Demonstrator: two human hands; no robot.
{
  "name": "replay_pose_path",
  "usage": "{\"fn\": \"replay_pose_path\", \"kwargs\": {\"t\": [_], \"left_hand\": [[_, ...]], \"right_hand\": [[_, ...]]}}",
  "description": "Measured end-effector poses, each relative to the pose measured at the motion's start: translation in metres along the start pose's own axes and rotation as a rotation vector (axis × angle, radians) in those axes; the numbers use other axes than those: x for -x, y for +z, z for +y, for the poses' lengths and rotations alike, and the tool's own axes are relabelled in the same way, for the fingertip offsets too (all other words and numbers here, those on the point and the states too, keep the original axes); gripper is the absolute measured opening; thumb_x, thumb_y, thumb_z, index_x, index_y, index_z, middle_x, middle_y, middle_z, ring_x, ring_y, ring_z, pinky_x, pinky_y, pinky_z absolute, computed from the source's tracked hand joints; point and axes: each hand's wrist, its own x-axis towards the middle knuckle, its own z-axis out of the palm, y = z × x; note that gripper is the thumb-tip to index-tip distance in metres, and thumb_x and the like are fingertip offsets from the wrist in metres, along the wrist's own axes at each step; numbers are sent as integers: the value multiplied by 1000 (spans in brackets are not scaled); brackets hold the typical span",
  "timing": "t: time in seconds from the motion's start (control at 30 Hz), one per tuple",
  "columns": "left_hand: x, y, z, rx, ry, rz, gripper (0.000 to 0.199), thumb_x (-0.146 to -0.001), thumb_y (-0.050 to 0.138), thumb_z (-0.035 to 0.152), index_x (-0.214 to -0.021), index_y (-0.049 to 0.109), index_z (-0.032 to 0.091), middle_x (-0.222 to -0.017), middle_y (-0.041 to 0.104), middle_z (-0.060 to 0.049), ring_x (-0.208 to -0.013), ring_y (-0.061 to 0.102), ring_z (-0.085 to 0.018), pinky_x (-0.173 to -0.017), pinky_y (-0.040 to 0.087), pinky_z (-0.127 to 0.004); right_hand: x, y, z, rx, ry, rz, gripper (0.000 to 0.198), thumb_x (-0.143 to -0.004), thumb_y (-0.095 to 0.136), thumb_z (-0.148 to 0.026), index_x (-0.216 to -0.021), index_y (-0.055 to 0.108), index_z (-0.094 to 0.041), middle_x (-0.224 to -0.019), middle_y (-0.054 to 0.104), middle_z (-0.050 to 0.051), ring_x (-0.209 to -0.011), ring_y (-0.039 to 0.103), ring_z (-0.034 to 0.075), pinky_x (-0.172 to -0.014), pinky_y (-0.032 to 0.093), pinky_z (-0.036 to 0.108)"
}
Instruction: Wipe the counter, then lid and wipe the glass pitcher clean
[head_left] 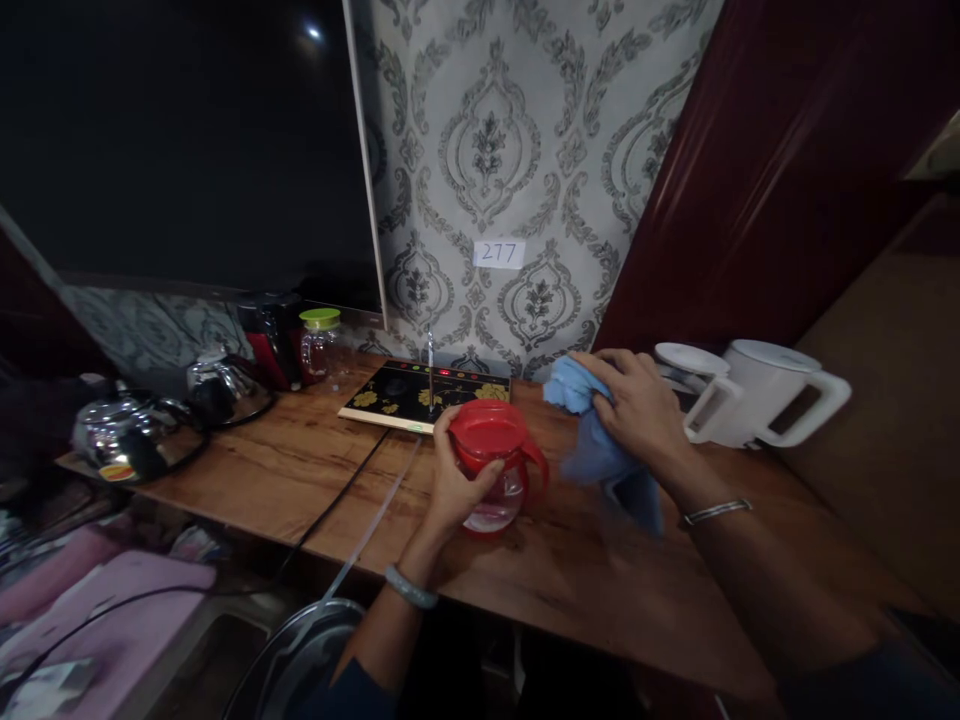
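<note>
Red-lidded jug stands on the counter; I observe the left hand, fingers clasped around it, partly hiding its transparent body. The right hand has fingers clenched on a blue cloth, lower end blurred.

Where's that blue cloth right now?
In the head view, the blue cloth is right of centre, hanging from the person's right hand over the wooden counter, just right of the red-lidded jug.
</note>
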Motion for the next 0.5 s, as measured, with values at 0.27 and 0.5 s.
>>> {"fn": "replay_pose_path", "kwargs": {"t": [0.27, 0.5], "left_hand": [[-1, -1, 0, -17, 38, 5, 80, -72, 71, 52, -136, 33, 21, -136, 45, -14, -125, 50, -29, -107, 40, -44], [-1, -1, 5, -20, 34, 0, 80, -71, 72, 52, -134, 36, 21, -135, 47, -14, -125, 50, -29, -106, 41, -44]], "right_hand": [[-28, 26, -73, -123, -261, -105, 46, -89, 51, -13, -128, 64, -35, -132, 55, 6, -105, 41, 28, -84, 37, 39], [-39, 26, -68, -168, -453, -248, 30, -94, 53, -17, -106, 74, -33, -117, 62, 6, -101, 41, 25, -76, 29, 33]]}}
